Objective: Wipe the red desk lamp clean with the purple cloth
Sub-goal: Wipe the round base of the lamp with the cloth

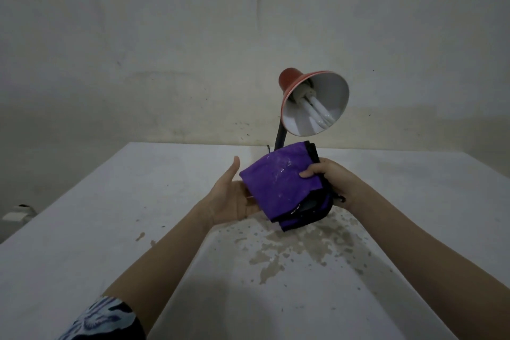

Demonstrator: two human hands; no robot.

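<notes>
The red desk lamp stands at the far side of the table, its white-lined shade tilted toward me with a bulb showing inside. A black neck runs down behind the cloth; the base is hidden. In front of the lamp, above the table, is the folded purple cloth with black edging. My right hand grips its right edge, thumb on top. My left hand lies palm up under the cloth's left side, fingers straight, thumb raised.
The white table has brownish stains and flaked patches just below the cloth and toward the right. A stained wall rises behind the table's far edge. A small pale object sits off the table's left side.
</notes>
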